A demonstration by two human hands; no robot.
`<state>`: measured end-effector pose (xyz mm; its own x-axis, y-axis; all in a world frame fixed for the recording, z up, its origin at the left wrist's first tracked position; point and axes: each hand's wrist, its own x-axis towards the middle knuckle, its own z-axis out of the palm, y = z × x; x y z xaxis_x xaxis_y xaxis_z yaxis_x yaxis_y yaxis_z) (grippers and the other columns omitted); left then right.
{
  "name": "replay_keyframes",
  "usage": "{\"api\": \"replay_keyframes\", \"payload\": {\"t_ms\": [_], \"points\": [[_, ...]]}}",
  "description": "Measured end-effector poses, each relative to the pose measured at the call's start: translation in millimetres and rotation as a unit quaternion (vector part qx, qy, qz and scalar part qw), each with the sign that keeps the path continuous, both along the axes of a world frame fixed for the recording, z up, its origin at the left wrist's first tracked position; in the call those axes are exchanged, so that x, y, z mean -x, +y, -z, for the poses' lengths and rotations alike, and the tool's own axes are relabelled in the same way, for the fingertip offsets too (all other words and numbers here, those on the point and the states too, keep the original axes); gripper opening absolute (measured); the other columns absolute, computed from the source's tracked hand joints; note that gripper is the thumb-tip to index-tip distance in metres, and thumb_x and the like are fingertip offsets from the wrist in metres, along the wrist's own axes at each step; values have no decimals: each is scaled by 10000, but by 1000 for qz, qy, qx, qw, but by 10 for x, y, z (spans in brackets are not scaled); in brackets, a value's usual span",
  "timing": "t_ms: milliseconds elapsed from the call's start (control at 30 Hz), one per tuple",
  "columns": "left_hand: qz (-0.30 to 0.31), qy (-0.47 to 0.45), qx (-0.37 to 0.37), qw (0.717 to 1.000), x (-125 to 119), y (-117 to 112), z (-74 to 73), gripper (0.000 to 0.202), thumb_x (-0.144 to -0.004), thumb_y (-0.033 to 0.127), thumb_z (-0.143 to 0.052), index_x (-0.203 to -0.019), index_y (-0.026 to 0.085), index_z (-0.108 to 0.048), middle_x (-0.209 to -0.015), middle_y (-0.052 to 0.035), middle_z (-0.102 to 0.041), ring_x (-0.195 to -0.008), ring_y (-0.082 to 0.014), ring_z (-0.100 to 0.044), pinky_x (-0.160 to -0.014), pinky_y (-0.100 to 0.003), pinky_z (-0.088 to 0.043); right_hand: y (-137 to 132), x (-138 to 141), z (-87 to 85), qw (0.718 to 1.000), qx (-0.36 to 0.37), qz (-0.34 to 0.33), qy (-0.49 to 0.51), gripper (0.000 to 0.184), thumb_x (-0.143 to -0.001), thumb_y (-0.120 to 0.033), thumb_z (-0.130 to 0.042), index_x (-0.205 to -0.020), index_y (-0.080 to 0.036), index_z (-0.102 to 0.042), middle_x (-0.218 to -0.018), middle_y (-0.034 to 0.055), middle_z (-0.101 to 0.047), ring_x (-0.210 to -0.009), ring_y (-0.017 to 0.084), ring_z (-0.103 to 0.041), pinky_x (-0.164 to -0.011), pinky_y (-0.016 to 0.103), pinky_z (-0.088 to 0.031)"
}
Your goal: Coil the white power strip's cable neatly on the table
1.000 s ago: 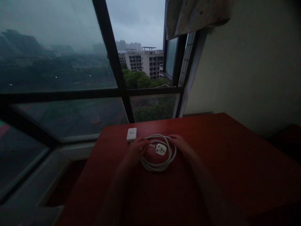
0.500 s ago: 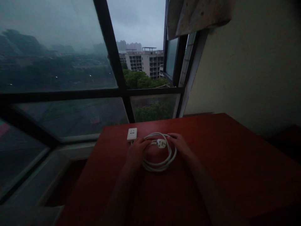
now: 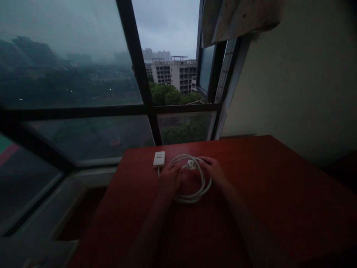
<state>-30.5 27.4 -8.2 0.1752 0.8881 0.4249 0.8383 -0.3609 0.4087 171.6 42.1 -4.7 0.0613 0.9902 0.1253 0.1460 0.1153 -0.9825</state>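
A white power cord (image 3: pixel 189 198) lies coiled in loops on the reddish-brown table (image 3: pixel 267 178). Its white plug (image 3: pixel 192 164) sits inside the upper part of the coil, pins facing right. The cord's other end joins a white socket box (image 3: pixel 159 159), which lies flat left of the coil with its outlet holes up. My left hand (image 3: pixel 169 180) is closed around the cord at the coil's left side, near the plug's tail. At the upper right of the loops, my right hand (image 3: pixel 213 169) pinches the cord between thumb and fingers. Dim light hides some finger detail.
Beyond the table's far edge stands a dark-framed window (image 3: pixel 111 111), with one pane swung outward. A cloth (image 3: pixel 240 22) hangs at the top right, before a pale wall (image 3: pixel 292 82). Left of the table is a low ledge (image 3: pixel 95 176).
My left hand has slid right and slightly down along the coil, uncovering the cord by the socket box. The plug has moved up a little. The whole view has shifted slightly.
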Motion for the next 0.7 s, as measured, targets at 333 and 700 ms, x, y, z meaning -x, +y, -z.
{"api": "replay_keyframes", "payload": {"t_ms": [333,700], "points": [[-30,24,-10,999,-19,-36,-57,231,-909,299,-484,-996,239,-689,-990,-69,-675,-913,-224,-603,-806,-335,-467,13,29,52,1000,7,-10,25,335,-758,-382,-608,-1006,-184,-716,-1023,78,-720,-944,227,-645,-881,370,-482],[-41,-37,-34,998,-53,-42,-8,218,-894,326,-524,-960,230,-708,-950,-61,-694,-902,-213,-616,-811,-326,-473,12,76,106,1000,-10,-5,-15,319,-826,-380,-537,-1036,-193,-688,-1072,72,-699,-994,214,-632,-923,350,-456]]}}
